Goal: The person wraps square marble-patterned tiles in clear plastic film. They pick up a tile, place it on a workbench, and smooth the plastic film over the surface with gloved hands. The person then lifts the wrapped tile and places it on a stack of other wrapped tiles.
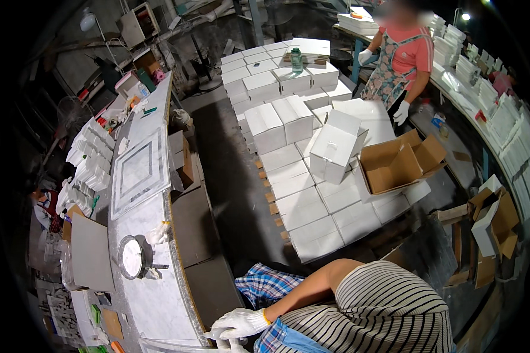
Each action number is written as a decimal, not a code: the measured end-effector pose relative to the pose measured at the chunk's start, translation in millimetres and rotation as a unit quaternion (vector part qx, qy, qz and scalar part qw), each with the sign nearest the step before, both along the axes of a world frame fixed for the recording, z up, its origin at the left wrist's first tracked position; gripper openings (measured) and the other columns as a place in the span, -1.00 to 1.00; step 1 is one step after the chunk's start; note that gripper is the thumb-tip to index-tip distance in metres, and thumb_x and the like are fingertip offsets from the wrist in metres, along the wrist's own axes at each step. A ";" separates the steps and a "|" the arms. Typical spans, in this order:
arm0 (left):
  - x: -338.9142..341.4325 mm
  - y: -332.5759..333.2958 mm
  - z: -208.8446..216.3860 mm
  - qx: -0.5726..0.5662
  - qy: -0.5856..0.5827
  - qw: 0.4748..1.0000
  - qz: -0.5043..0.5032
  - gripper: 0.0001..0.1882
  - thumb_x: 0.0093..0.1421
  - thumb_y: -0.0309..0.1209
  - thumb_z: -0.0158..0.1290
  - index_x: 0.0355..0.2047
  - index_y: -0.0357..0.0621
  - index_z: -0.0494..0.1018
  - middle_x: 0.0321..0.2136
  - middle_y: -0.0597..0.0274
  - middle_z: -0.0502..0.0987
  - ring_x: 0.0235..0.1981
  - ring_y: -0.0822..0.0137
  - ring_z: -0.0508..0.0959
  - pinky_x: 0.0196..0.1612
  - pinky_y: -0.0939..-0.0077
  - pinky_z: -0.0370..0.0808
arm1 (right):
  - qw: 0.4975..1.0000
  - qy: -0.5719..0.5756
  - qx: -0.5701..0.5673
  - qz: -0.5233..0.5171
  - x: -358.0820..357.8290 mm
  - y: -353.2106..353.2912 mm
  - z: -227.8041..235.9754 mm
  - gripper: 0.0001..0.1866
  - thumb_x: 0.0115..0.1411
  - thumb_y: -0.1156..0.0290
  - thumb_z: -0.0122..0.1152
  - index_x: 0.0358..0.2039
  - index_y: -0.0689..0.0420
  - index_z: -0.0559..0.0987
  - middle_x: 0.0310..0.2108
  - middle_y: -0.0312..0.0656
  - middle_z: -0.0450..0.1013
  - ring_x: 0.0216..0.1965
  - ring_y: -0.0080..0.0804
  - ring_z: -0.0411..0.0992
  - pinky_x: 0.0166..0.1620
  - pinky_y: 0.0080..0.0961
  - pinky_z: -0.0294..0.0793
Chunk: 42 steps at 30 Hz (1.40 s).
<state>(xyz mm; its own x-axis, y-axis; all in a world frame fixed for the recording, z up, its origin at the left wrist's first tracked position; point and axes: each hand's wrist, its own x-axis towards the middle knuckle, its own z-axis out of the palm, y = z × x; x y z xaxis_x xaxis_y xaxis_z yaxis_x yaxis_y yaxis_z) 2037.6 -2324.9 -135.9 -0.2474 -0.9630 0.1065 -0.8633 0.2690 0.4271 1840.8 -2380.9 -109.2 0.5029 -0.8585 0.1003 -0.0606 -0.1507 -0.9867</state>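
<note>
My right hand [241, 323], in a white knit glove with a yellow cuff, reaches in at the lower middle, by the near edge of a long marble-topped workbench [153, 229]. Its fingers are bent together around a small pale thing that I cannot make out. Just below it, a bit of my left hand [232, 346], also white-gloved, shows at the lower rim; its fingers are mostly cut off. My arm crosses in front of a blue plaid cloth [270, 283] and my striped shirt [388, 300].
On the bench are a round pan of white stuff [130, 257], a framed marble panel [140, 170] and stacked white pieces [90, 159]. Many white boxes [300, 203] fill a pallet, with an open brown carton [388, 167] and a green bottle [296, 60] on top. Beyond stands a gloved co-worker [403, 65].
</note>
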 end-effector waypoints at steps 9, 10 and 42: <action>-1.1 3.6 -1.7 0.004 0.005 1.000 0.009 -0.35 0.40 -0.13 0.02 0.39 -0.10 0.14 0.22 -0.05 0.39 0.14 0.16 0.45 0.13 0.37 0.42 | 1.000 0.012 0.010 -0.005 0.9 1.5 2.0 -0.54 0.32 0.10 0.10 0.12 0.10 0.49 -0.02 -0.03 0.52 0.03 -0.04 0.48 0.05 -0.19 0.47; -1.0 3.2 -0.7 0.005 0.006 1.000 0.012 -0.35 0.40 -0.13 0.02 0.39 -0.10 0.14 0.22 -0.05 0.39 0.14 0.16 0.45 0.13 0.37 0.42 | 1.000 0.007 0.013 -0.004 0.2 1.7 2.7 -0.54 0.32 0.10 0.10 0.12 0.10 0.49 -0.02 -0.03 0.52 0.03 -0.03 0.48 0.05 -0.19 0.47; -41.5 -3.6 57.3 0.223 0.456 0.843 0.180 -0.71 0.27 -0.31 0.22 -0.19 -0.34 0.53 -0.34 0.23 0.57 -0.39 0.50 0.50 -0.34 0.61 0.43 | 0.997 0.068 0.000 -0.042 0.1 4.3 4.1 -0.50 0.16 0.20 0.26 0.12 0.02 0.54 0.00 -0.03 0.53 0.03 -0.07 0.52 0.08 -0.26 0.52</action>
<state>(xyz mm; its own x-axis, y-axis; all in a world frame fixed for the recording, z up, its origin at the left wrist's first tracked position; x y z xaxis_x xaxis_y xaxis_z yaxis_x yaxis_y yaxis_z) 1996.1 -2328.5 -78.6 0.0579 -0.9531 -0.2970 -0.1138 -0.3019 0.9465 1840.8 -2376.6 -105.2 0.4390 -0.8978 0.0361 -0.2065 -0.1399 -0.9684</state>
